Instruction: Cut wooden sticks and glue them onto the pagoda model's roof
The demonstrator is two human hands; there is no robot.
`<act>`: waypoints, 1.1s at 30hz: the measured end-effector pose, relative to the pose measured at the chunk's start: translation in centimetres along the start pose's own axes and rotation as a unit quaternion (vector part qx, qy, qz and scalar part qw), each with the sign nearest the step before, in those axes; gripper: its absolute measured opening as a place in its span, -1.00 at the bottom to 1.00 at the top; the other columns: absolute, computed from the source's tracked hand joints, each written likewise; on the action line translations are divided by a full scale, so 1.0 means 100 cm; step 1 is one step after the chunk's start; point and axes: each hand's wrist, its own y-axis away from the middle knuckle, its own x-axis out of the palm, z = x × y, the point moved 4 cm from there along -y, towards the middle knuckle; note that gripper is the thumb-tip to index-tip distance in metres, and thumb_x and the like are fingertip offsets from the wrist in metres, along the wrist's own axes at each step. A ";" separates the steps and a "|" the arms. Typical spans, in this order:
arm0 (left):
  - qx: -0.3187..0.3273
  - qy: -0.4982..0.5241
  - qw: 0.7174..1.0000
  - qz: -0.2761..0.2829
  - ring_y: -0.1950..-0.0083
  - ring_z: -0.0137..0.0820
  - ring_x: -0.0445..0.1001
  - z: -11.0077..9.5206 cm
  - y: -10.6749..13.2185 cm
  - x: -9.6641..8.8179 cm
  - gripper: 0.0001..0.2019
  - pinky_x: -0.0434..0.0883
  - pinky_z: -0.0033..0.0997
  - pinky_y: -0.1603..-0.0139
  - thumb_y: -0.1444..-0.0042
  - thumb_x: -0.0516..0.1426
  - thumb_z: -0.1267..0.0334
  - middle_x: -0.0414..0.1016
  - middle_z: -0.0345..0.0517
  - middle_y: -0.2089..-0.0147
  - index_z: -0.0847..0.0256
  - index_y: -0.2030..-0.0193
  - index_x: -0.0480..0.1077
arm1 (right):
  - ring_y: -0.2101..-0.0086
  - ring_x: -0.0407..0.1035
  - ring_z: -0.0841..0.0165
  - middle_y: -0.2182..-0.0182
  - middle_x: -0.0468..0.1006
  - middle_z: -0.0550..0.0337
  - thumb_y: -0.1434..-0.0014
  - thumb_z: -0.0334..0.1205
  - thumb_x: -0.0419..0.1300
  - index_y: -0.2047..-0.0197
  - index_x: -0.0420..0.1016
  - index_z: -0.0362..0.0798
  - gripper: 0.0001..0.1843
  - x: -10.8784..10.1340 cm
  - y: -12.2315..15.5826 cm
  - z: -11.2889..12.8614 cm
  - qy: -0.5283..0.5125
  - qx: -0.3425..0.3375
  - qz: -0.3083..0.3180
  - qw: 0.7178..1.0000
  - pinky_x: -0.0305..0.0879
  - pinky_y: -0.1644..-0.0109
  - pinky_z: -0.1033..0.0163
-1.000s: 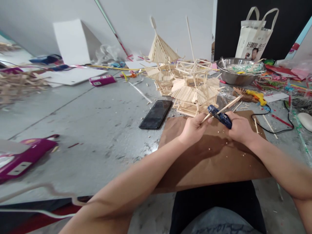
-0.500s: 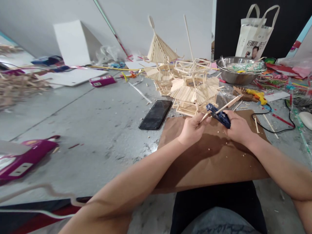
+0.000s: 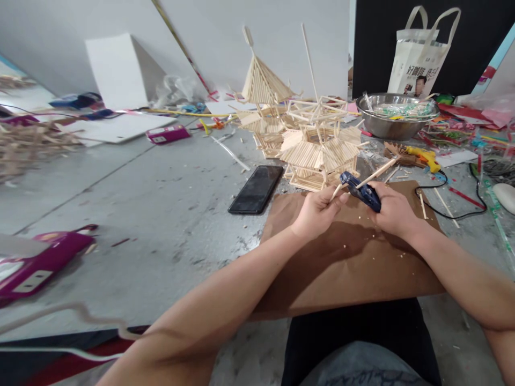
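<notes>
My left hand (image 3: 317, 212) is closed around the near end of a thin wooden stick (image 3: 378, 171) that slants up to the right. My right hand (image 3: 392, 210) grips a dark blue cutter (image 3: 361, 191) whose jaws sit around the stick close to my left fingers. Both hands hover over a brown cardboard sheet (image 3: 346, 262) sprinkled with small wood crumbs. Just behind them stands a stick-built pagoda model (image 3: 319, 147), with a pointed stick roof (image 3: 261, 80) farther back.
A black phone (image 3: 257, 188) lies left of the cardboard. A steel bowl (image 3: 396, 115), a yellow glue gun (image 3: 422, 156) with a black cord, a white tote bag (image 3: 422, 53) and craft clutter fill the right. Magenta boxes (image 3: 40, 262) and a stick pile (image 3: 28, 145) sit left.
Almost nothing differs; both hands with the stick and cutter have shifted very slightly left and up over the cardboard.
</notes>
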 end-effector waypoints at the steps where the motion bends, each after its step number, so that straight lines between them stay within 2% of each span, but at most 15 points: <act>1: 0.000 0.001 1.000 0.002 0.63 -0.62 -0.04 0.000 0.000 0.000 -0.66 -0.01 -0.56 0.63 -0.07 0.01 0.07 -0.02 -0.34 0.67 0.26 0.59 0.18 | 0.11 0.32 0.18 0.11 0.43 -0.04 0.02 -0.20 0.05 0.02 0.24 -0.13 -0.54 0.000 0.000 0.000 0.001 0.002 0.002 1.000 0.22 0.08 0.14; 11: 0.001 -0.011 1.000 0.006 0.63 -0.62 -0.03 -0.002 0.000 0.000 -0.66 0.00 -0.57 0.63 -0.07 0.00 0.06 -0.02 -0.34 0.68 0.25 0.58 0.17 | 0.30 0.39 0.21 0.33 0.50 0.06 0.02 -0.16 0.04 0.17 0.30 -0.05 -0.68 -0.003 0.001 0.002 0.056 0.043 0.038 0.997 0.22 0.25 0.21; 19: 0.001 -0.070 0.997 -0.030 0.59 -0.60 -0.02 -0.001 0.001 0.000 -0.71 0.02 -0.59 0.61 -0.08 -0.01 0.11 -0.02 -0.33 0.65 0.26 0.55 0.19 | 0.29 0.40 0.18 0.31 0.51 0.05 0.01 -0.16 0.04 0.12 0.28 -0.04 -0.65 -0.003 -0.002 0.000 0.074 0.075 0.061 0.993 0.23 0.25 0.18; 24: -0.007 -0.060 0.998 -0.016 0.58 -0.58 0.02 0.001 -0.001 0.002 -0.70 0.05 -0.59 0.61 -0.09 -0.02 0.09 0.01 -0.31 0.65 0.24 0.56 0.19 | 0.07 0.28 0.21 0.05 0.37 0.01 0.01 -0.26 0.03 -0.06 0.14 -0.07 -0.49 -0.003 -0.007 -0.004 -0.018 -0.018 0.034 0.999 0.17 0.02 0.13; 33: -0.067 0.098 0.993 0.022 0.64 -0.61 -0.06 0.001 -0.001 0.009 -0.68 -0.02 -0.55 0.67 0.01 0.06 -0.01 -0.03 -0.36 0.67 0.25 0.48 0.27 | 0.06 0.24 0.22 0.05 0.33 0.00 0.12 -0.42 0.00 -0.08 0.11 -0.09 -0.39 -0.008 -0.008 -0.008 -0.020 -0.085 0.073 0.994 0.14 -0.01 0.11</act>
